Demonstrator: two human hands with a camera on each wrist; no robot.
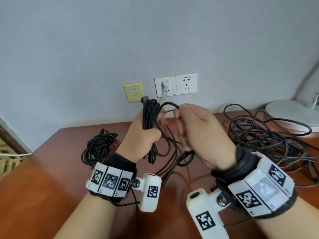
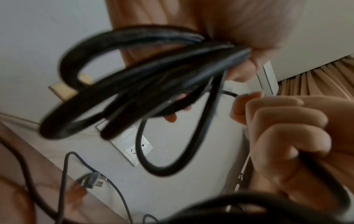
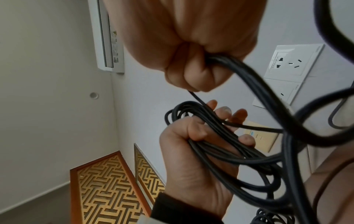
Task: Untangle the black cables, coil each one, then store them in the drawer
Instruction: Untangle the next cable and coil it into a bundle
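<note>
The black cable bundle [image 1: 150, 116] is held up above the middle of the reddish-brown table [image 1: 57, 171], its gathered loops standing roughly upright with a connector end poking out at the top toward 11 o'clock. The left hand [image 1: 141, 137] grips these loops, fingers and thumb curled round them. From the bundle one free strand arcs toward 3 o'clock into the right hand [image 1: 198, 128], which is closed in a fist on that strand, with more of it dropping from the fist down to the table. At 9 o'clock of the hands, a finished coil [image 1: 98, 145] lies flat on the table, close to the left edge. At 3 o'clock a loose tangle of cables [image 1: 269, 140] sprawls over the right part of the tabletop, reaching up to the white lamp base [image 1: 291, 114] at 2 o'clock. Beyond the hands, at 12 o'clock, the wall carries a beige data plate [image 1: 133, 91] and a white double socket [image 1: 176, 85] with a white plug in its left half. The near table edge lies under the forearms, with bare wood between the coil and the wrists.
</note>
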